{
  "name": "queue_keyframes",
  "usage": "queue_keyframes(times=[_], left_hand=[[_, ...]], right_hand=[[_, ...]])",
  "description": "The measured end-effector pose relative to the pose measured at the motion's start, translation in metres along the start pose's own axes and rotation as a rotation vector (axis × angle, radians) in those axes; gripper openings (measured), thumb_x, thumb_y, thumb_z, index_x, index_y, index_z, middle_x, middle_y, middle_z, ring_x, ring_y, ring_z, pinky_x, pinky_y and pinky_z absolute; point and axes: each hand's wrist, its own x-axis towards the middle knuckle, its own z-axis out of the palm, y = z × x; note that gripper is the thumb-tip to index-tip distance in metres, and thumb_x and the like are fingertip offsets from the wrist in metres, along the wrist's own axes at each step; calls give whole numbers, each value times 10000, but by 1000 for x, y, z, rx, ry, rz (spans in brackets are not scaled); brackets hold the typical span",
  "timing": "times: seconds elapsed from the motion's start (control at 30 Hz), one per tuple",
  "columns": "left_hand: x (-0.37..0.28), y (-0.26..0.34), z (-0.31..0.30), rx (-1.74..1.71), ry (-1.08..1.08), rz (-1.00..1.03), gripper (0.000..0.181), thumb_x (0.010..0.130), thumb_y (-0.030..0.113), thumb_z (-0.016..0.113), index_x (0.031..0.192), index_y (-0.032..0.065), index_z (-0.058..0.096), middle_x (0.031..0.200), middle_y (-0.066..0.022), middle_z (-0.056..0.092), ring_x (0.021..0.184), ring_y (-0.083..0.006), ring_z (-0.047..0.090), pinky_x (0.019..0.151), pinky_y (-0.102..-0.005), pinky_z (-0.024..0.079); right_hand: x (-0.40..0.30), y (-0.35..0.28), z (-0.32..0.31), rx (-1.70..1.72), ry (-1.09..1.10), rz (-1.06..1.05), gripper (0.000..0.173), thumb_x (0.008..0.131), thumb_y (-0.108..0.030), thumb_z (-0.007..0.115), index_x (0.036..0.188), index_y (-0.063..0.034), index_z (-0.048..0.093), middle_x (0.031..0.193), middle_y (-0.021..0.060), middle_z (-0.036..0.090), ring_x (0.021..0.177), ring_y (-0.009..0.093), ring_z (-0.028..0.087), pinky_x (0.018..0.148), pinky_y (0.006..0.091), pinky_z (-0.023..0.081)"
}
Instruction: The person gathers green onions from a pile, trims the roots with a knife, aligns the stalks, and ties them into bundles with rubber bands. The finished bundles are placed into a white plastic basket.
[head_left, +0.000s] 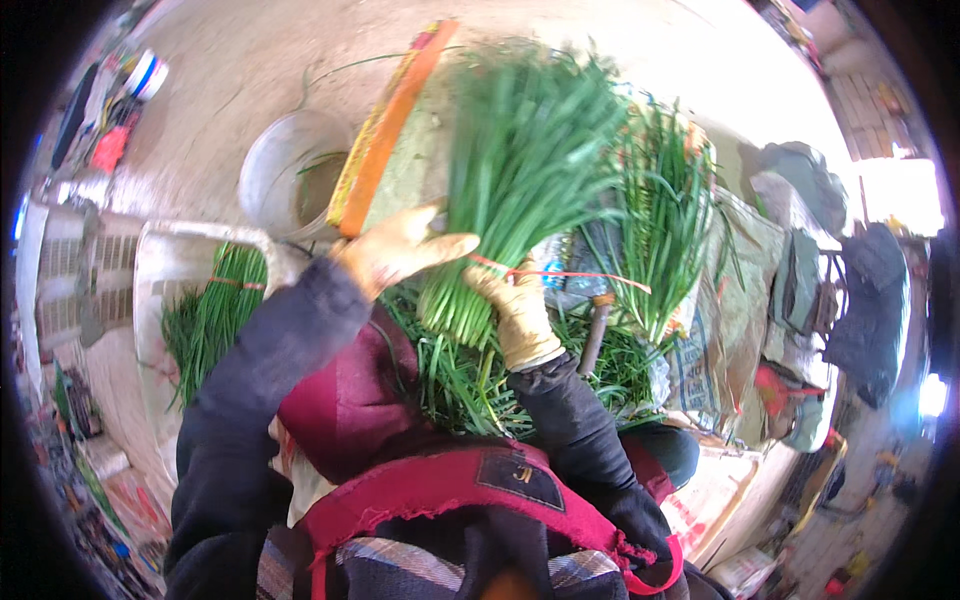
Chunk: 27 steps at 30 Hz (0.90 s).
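Note:
A large bunch of long green leafy stalks (525, 172), resembling garlic chives, slants up in front of me, its tops blurred. My right hand (517, 311), in a pale glove, grips the lower stalks from the right. A thin red tie (585, 277) crosses the stalks by that hand, one end sticking out to the right. At the bunch's left side is my left hand (401, 247), also gloved, thumb and fingers apart. Its fingertips are close to the tie; contact is unclear. Loose leaves and trimmings (465, 382) are heaped below the bunch.
To the left, a white tub (146, 285) holds tied green bundles (225, 292). Beyond my left hand are a clear bucket (274, 165) and an orange-yellow bar (394, 127). More stalks (664, 217) lie right, beside woven sacks (742, 285). A brownish handle (596, 334) stands near my right wrist.

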Motion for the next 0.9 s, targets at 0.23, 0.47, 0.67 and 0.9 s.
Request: queue_keyframes(times=[0.23,0.47,0.67,0.9], left_hand=[[-18,32,0,-670,214,203,851,708,308,839,1400,64,408,1286,-83,564,1115,-237,589,911,-400,520],[8,51,28,-646,417,479,558,722,-50,734,1236,34,535,1137,-61,618,993,-216,623,881,-339,526],[-1,123,51,-491,355,674,514,690,-62,726,1181,10,591,1096,-81,653,963,-212,630,897,-339,507],[34,47,64,600,752,675,376,759,65,768,1100,-5,626,1027,-94,680,928,-196,640,852,-340,521]], right_hand=[[8,-65,12,-305,-432,-214,1026,657,1,820,1474,4,199,1373,81,429,1233,175,441,1012,327,412],[4,-160,47,-368,-283,-482,990,644,-67,874,1405,51,251,1257,151,531,1143,211,520,964,355,461],[-16,-202,62,-166,-291,-428,864,723,-33,798,1388,72,255,1204,190,566,1054,207,566,907,313,483],[49,-98,-10,-354,-234,-500,935,714,-119,790,1464,10,246,1390,246,393,1295,368,383,1082,403,316]])
